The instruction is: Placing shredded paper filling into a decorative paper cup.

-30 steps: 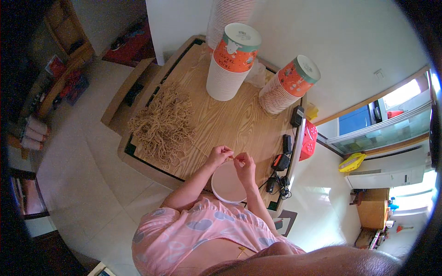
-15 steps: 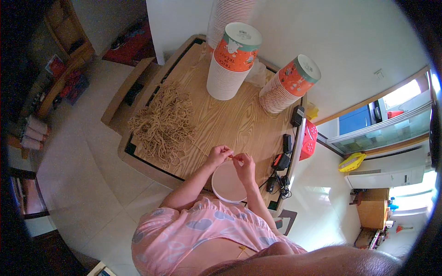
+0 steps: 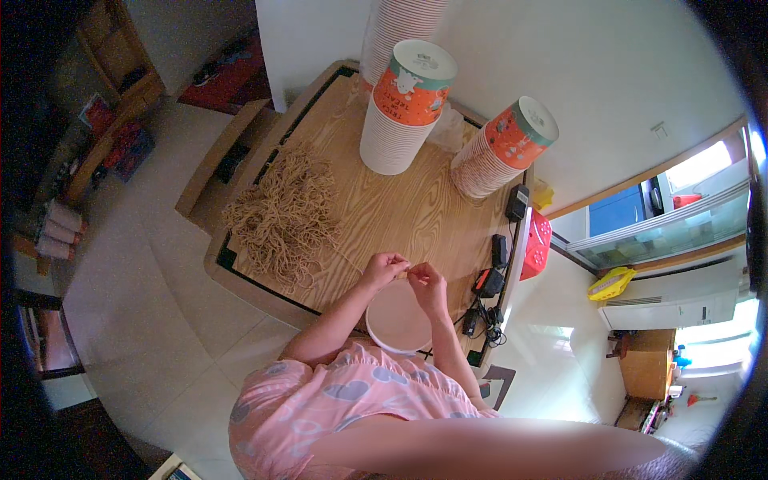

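Note:
A white paper bucket (image 3: pixel 392 324) stands at the table's near edge, close to my body, its pale round interior facing me. Just above its far rim, my left hand (image 3: pixel 386 268) and my right hand (image 3: pixel 429 290) meet with pinched fingertips. A thin strand of tan twine seems to run from the pile to my left hand, and a tan bit shows between the fingertips of both hands. Its exact shape is too small to make out. To the left lies a big tangled heap of tan twine cords (image 3: pixel 284 216).
Upside-down stacks of orange, teal and white paper buckets stand at the far side (image 3: pixel 400 136) and far right (image 3: pixel 500 152). Another tall stack (image 3: pixel 400 36) rises behind. Black adapters (image 3: pixel 488 282) and cables line the right edge. A cardboard box (image 3: pixel 216 172) sits left of the table.
My fingertips have drawn slightly apart from each other, the right hand shifting a little to the right. The heap and bucket stacks stay where they were.

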{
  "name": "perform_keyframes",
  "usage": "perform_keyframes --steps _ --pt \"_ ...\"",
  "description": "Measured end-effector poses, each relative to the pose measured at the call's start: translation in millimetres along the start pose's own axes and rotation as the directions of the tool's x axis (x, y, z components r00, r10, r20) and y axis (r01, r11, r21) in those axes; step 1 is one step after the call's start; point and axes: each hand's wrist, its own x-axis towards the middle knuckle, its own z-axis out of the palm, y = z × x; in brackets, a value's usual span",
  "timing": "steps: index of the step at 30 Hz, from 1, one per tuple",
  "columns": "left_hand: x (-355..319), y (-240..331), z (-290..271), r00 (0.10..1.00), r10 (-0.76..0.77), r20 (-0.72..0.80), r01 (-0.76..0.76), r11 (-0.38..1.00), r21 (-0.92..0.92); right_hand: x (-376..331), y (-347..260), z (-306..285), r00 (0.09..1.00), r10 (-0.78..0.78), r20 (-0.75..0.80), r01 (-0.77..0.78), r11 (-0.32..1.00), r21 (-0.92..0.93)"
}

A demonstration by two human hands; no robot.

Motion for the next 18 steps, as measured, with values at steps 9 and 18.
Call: perform_keyframes --steps 9,18 --pt "3 -2 2 1.000 -0.016 -0.015 0.016 1.000 0.011 0 -3 2 0.999 -0.042 -0.018 0.045 0.979 0.197" --pt "2 -6 0 0.990 -0.117 -0.080 0.118 0.993 0.005 4 8 8 0.992 -0.118 0.034 0.121 0.989 -0.085"
